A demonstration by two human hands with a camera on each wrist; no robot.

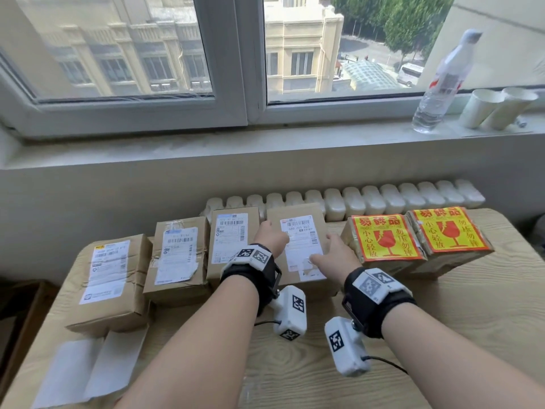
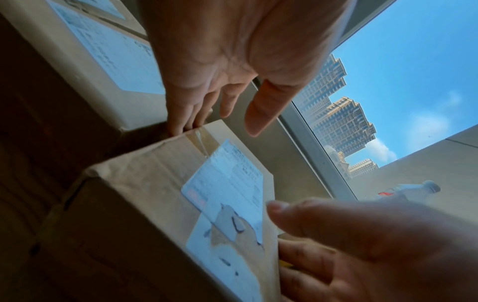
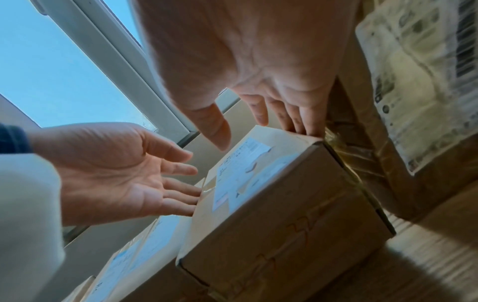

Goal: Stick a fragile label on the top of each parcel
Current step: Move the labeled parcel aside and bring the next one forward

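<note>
Six brown parcels stand in a row on the wooden table point(image 1: 442, 305). The two at the right point(image 1: 383, 240) point(image 1: 451, 231) carry yellow-and-red fragile labels on top. The fourth parcel point(image 1: 298, 231) point(image 2: 155, 194) point(image 3: 284, 214) shows only a torn white shipping label. My left hand point(image 1: 271, 234) point(image 2: 214, 122) has straight fingers against this parcel's left top edge. My right hand point(image 1: 327, 252) point(image 3: 266, 132) has straight fingers against its right edge, thumb spread above the top. Neither hand holds a label.
Three more parcels with only shipping labels point(image 1: 112, 278) point(image 1: 177, 255) point(image 1: 231, 237) stand to the left. Two white sheets point(image 1: 88, 370) lie at the table's front left. A radiator point(image 1: 383, 199) runs behind the row. A water bottle point(image 1: 442, 84) and paper cups point(image 1: 495, 107) stand on the sill.
</note>
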